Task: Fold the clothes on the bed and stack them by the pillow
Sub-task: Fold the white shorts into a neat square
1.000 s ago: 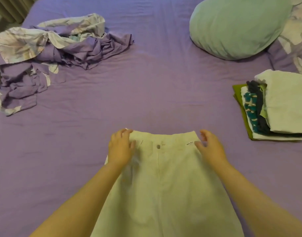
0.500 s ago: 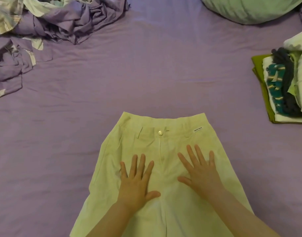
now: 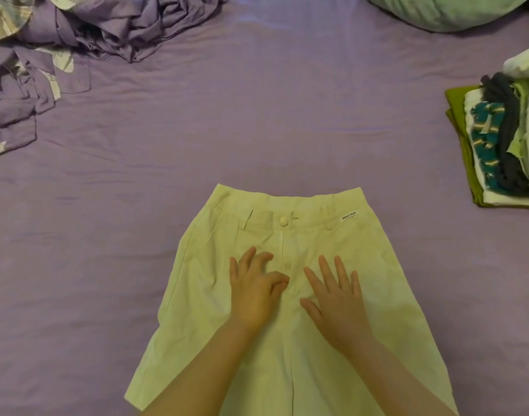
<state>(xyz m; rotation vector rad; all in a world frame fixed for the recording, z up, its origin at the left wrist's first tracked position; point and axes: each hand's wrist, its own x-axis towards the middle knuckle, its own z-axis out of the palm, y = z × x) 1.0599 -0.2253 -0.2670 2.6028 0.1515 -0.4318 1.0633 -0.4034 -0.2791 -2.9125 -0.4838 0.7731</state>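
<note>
Both forearms reach up from the bottom edge of the view onto a pair of pale cream cotton trousers (image 3: 290,295) spread flat, front side up, on the purple bed sheet (image 3: 257,121). The left hand (image 3: 254,291) lies palm down on the cloth just left of the fly, its fingers bent and drawn together, with the thumb and forefinger meeting near the centre seam; whether they actually pinch a fold of fabric cannot be told from this angle. The right hand (image 3: 336,301) rests flat just right of the fly, fingers straight and slightly spread, gripping nothing, thumb pointing toward the left hand. The two hands sit close beside each other without touching. The trousers' waistband faces away from the person, with a round pale button (image 3: 283,221) at its middle and a small white label (image 3: 349,216) to the right. At the right edge a stack of folded clothes (image 3: 497,145) sits on the sheet: an olive-green piece at the bottom, white, teal-patterned and dark grey layers above. Beyond it, at the top right, lies a pale green pillow (image 3: 449,10). A rumpled heap of purple and floral bedding (image 3: 77,34) fills the top left corner.
</note>
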